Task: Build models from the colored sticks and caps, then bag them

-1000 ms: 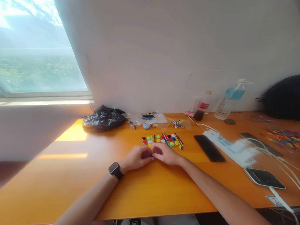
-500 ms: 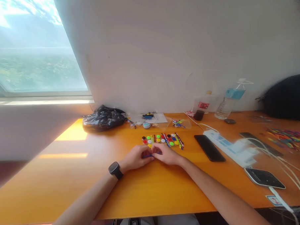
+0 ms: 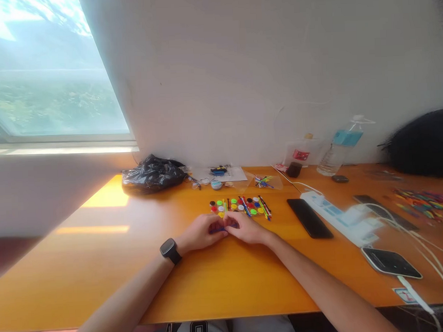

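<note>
My left hand, with a black watch on its wrist, and my right hand meet over the middle of the table. Fingers of both pinch a thin blue strip, which lies level between them; its right part is mostly hidden by the fingers. Just beyond the hands are several small round discs in red, green, yellow, white, black and blue. Among them and to their right lie thin coloured strips. My hands partly cover the nearest discs.
A black plastic bag sits at the back left of the wooden table. To the right are a black phone, a white power strip with cables, a water bottle and a pile of coloured strips.
</note>
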